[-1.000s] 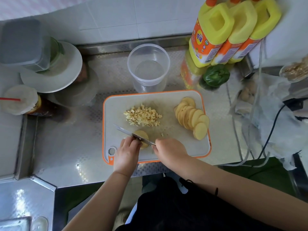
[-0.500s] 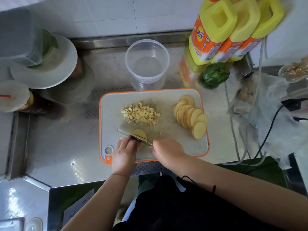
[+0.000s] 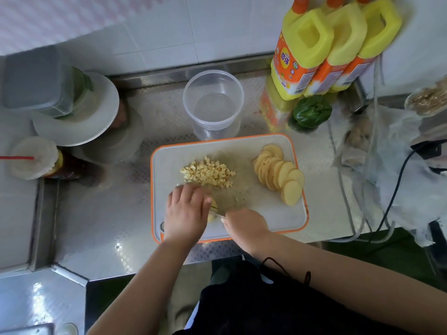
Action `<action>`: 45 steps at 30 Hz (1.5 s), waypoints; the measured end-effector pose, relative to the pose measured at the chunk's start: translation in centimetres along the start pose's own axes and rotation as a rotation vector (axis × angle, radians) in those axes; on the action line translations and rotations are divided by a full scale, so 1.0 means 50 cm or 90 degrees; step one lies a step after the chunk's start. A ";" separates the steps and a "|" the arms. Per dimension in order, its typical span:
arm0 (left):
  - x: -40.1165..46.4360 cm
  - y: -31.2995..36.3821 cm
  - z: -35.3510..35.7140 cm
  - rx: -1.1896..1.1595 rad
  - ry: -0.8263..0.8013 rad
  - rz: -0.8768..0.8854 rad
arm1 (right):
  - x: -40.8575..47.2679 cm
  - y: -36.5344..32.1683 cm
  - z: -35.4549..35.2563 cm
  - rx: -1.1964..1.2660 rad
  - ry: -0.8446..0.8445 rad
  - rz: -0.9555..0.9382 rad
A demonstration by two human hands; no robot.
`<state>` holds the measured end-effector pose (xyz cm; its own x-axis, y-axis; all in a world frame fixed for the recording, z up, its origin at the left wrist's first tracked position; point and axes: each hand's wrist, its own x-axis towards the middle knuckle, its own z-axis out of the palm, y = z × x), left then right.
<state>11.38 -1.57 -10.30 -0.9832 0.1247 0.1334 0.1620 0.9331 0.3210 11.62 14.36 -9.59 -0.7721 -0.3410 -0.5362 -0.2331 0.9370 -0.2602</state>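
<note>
On the near edge of the cutting board (image 3: pixel 266 210), potato slice (image 3: pixel 213 204) mostly hidden under the left hand (image 3: pixel 187 209), fingers (image 3: pixel 193 191) flat, seemingly pressing it, right hand (image 3: pixel 244 224) just beside, gripping the knife (image 3: pixel 217 215), blade across the slice, diced potato (image 3: pixel 208 174) just beyond.

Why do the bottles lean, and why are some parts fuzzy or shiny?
In the head view, the wide lens tilts the yellow bottles; the left hand over the knife looks slightly blurred; glare spots sit on the steel counter at lower left.
</note>
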 end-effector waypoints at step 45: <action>-0.107 -0.026 0.083 -0.188 0.011 -0.184 | -0.016 -0.005 -0.008 0.031 -0.018 -0.006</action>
<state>16.10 -2.06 -15.34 -0.9907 -0.1356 0.0132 -0.1003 0.7920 0.6023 12.06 14.45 -8.80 -0.7526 -0.3531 -0.5558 -0.2116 0.9290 -0.3037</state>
